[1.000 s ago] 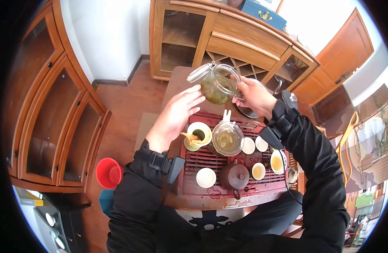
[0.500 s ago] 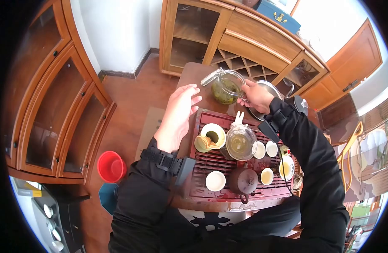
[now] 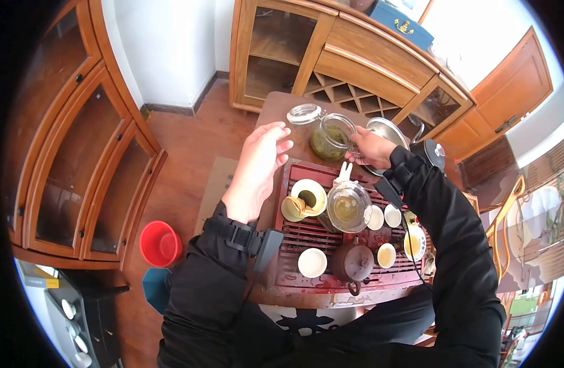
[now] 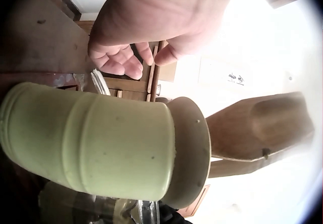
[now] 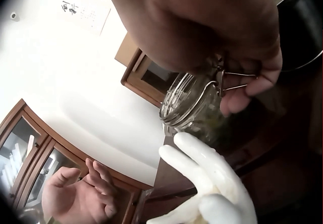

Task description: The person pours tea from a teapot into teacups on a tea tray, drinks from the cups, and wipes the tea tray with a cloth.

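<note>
The right hand (image 3: pixel 373 149) holds the wire clasp at the side of a glass jar (image 3: pixel 331 140) with green leaves inside; the jar stands on the table past the tray, its glass lid (image 3: pixel 305 113) tipped back. In the right wrist view, fingers curl around the wire clasp (image 5: pixel 237 80). The left hand (image 3: pixel 257 165) is raised left of the jar, fingers loosely bent, touching nothing. A pale green holder (image 4: pixel 116 143) with wooden tools (image 4: pixel 262 125) fills much of the left wrist view, below the left hand (image 4: pixel 151 27).
The red slatted tray (image 3: pixel 285 270) carries a glass pitcher (image 3: pixel 348 207), a dark clay teapot (image 3: pixel 353 262), several cups (image 3: pixel 312 263) and a white figurine (image 3: pixel 344 174). A metal pot (image 3: pixel 386 130) and black kettle (image 3: pixel 428 153) stand at the right. A red bucket (image 3: pixel 160 244) is on the floor.
The right hand has lowered the jar from above the tray onto the table, and its lid has swung further back. The left hand has come away from the jar.
</note>
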A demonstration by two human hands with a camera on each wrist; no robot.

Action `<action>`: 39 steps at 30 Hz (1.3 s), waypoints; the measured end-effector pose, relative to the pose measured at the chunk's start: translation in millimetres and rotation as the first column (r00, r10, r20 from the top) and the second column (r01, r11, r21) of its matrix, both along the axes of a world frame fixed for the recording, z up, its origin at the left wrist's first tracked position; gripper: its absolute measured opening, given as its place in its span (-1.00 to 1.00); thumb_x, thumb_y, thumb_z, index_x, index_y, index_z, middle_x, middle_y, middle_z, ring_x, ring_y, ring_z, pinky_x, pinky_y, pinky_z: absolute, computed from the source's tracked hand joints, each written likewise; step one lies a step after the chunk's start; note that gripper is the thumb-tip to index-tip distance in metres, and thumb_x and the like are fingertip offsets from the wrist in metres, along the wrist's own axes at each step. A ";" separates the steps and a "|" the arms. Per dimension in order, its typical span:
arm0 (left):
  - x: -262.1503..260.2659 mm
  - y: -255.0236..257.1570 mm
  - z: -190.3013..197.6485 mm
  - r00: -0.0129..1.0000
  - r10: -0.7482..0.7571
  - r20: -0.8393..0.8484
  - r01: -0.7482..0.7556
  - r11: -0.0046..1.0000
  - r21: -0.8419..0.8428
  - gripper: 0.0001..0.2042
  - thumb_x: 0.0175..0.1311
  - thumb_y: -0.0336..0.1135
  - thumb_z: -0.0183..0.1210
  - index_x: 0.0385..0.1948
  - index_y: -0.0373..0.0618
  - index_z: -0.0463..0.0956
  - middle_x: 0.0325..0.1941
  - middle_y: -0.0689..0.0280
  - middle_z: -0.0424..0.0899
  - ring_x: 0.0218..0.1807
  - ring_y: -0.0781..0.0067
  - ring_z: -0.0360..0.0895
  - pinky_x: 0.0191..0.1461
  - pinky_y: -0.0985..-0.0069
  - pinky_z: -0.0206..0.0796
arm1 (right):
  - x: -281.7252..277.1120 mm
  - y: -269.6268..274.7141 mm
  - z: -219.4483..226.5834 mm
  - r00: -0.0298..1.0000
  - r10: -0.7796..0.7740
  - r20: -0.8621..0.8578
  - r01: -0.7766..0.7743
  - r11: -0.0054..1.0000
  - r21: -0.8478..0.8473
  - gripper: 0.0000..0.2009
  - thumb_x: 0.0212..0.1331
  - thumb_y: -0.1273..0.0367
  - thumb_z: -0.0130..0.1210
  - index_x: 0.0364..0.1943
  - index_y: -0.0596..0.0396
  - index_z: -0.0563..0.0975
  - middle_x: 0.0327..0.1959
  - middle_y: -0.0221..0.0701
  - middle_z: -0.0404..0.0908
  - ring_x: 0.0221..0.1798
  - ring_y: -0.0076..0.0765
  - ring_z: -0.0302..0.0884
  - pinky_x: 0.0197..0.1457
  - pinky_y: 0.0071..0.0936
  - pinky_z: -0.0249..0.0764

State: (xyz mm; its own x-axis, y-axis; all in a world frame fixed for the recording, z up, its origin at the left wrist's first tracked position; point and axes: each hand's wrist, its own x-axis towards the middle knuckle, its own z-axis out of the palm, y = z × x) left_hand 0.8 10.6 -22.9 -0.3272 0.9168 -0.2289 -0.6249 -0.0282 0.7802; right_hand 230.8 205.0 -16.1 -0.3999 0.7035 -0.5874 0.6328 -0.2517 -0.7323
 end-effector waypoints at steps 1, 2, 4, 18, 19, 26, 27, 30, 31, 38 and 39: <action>0.3 -0.5 1.3 1.000 0.001 -0.006 -0.001 1.000 -0.002 -0.71 0.40 -0.24 0.15 0.08 -0.09 0.48 -0.01 0.39 0.61 -0.04 0.55 0.55 -0.02 0.56 0.35 | 0.0 -0.4 -1.2 1.000 -0.020 -0.004 0.020 1.000 0.001 -0.72 0.57 0.30 -0.28 0.26 -0.13 0.28 -0.24 -0.35 0.63 -0.31 -0.49 0.62 -0.24 -0.50 0.53; 0.8 -0.8 1.8 1.000 0.001 -0.012 -0.002 1.000 -0.004 -0.72 0.40 -0.24 0.15 0.07 -0.08 0.48 -0.01 0.40 0.61 -0.04 0.55 0.55 -0.02 0.56 0.35 | 0.2 -0.3 -2.5 0.999 -0.041 -0.007 0.041 0.999 0.001 -0.74 0.56 0.30 -0.31 0.22 -0.09 0.27 -0.25 -0.31 0.64 -0.36 -0.45 0.62 -0.28 -0.48 0.54; 1.7 -1.3 1.1 1.000 -0.002 -0.010 0.002 1.000 -0.007 -0.71 0.40 -0.24 0.16 0.07 -0.09 0.48 -0.01 0.40 0.61 -0.04 0.55 0.54 -0.02 0.55 0.35 | 0.2 3.2 -4.9 0.999 -0.054 -0.001 0.054 0.998 -0.021 -0.74 0.56 0.27 -0.29 0.21 -0.08 0.26 -0.24 -0.29 0.64 -0.35 -0.44 0.63 -0.29 -0.47 0.54; -6.2 -1.6 -1.4 1.000 0.013 0.005 -0.013 0.999 0.035 -0.69 0.38 -0.26 0.16 0.09 -0.11 0.47 -0.01 0.39 0.61 -0.06 0.56 0.55 -0.03 0.55 0.35 | 5.6 -31.4 35.9 0.972 0.004 0.235 -0.059 0.972 0.227 -0.39 0.53 -0.06 -0.16 0.34 0.20 0.33 -0.06 -0.13 0.67 -0.10 -0.14 0.72 -0.05 -0.30 0.66; -6.7 -2.1 -1.3 1.000 0.014 0.009 -0.015 0.999 0.038 -0.70 0.38 -0.26 0.16 0.09 -0.10 0.47 -0.02 0.39 0.61 -0.07 0.55 0.55 -0.02 0.55 0.35 | 15.8 -28.9 39.5 0.915 0.078 0.396 -0.270 0.848 0.455 -0.37 0.50 -0.07 -0.12 0.31 0.22 0.38 -0.06 -0.08 0.67 -0.08 -0.11 0.71 -0.04 -0.30 0.64; -9.0 -5.3 -2.6 1.000 0.029 -0.010 -0.029 0.999 0.033 -0.71 0.40 -0.26 0.15 0.08 -0.08 0.48 -0.01 0.40 0.62 -0.08 0.56 0.55 -0.02 0.54 0.35 | 24.3 -120.9 94.8 0.928 0.333 0.167 -0.305 0.423 0.853 -0.53 0.38 0.29 0.19 0.26 0.27 0.42 -0.04 -0.11 0.67 -0.05 -0.12 0.68 0.04 -0.28 0.60; -10.4 -5.0 -5.1 1.000 0.026 -0.008 -0.025 0.999 0.036 -0.71 0.40 -0.26 0.15 0.08 -0.08 0.48 -0.01 0.40 0.62 -0.08 0.56 0.55 -0.02 0.54 0.35 | 25.5 -137.3 101.3 0.896 0.423 0.132 -0.342 0.471 0.813 -0.47 0.37 0.29 0.21 0.33 0.23 0.37 0.00 -0.12 0.65 0.02 -0.17 0.65 0.11 -0.23 0.57; -17.7 -3.8 -14.6 1.000 0.031 -0.002 -0.031 0.999 0.037 -0.72 0.40 -0.25 0.14 0.08 -0.08 0.48 -0.01 0.39 0.62 -0.08 0.56 0.55 -0.04 0.54 0.36 | 32.8 -177.2 104.5 0.747 0.518 0.416 -0.587 0.222 0.778 -0.12 0.12 0.13 0.41 0.46 0.21 0.20 0.25 0.00 0.46 0.30 0.08 0.44 0.37 -0.11 0.37; -20.1 -4.1 -17.2 0.999 0.039 0.004 -0.039 0.999 0.025 -0.73 0.41 -0.25 0.14 0.07 -0.07 0.49 -0.02 0.39 0.62 -0.09 0.56 0.55 -0.05 0.54 0.36 | 31.5 -187.3 102.9 0.724 0.516 0.458 -0.605 0.156 0.781 -0.05 0.05 0.10 0.45 0.47 0.21 0.18 0.29 0.00 0.41 0.32 0.11 0.41 0.39 -0.10 0.35; -24.0 -5.5 -14.8 0.999 0.053 -0.012 -0.053 0.998 0.015 -0.75 0.44 -0.22 0.12 0.05 -0.05 0.50 -0.03 0.40 0.63 -0.09 0.56 0.55 -0.07 0.55 0.36 | 25.8 -201.9 90.9 0.686 0.492 0.536 -0.668 0.132 0.732 0.09 -0.13 0.07 0.52 0.49 0.20 0.13 0.32 -0.04 0.38 0.34 0.12 0.37 0.40 -0.09 0.32; -23.4 -6.4 -14.9 0.998 0.057 -0.017 -0.056 0.998 0.015 -0.76 0.44 -0.22 0.12 0.04 -0.04 0.50 -0.04 0.41 0.63 -0.09 0.56 0.55 -0.07 0.55 0.36 | 27.1 -200.7 86.5 0.708 0.483 0.516 -0.638 0.124 0.760 0.09 -0.13 0.09 0.52 0.49 0.19 0.13 0.31 -0.04 0.38 0.33 0.12 0.38 0.40 -0.09 0.33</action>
State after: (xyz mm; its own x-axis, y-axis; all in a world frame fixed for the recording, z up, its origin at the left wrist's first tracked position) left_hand -22.5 4.3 -37.7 -0.3824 0.8998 -0.2100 -0.6083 -0.0741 0.7902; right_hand 257.8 4.2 70.3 -0.9102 0.4031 0.0956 0.3864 0.9092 -0.1550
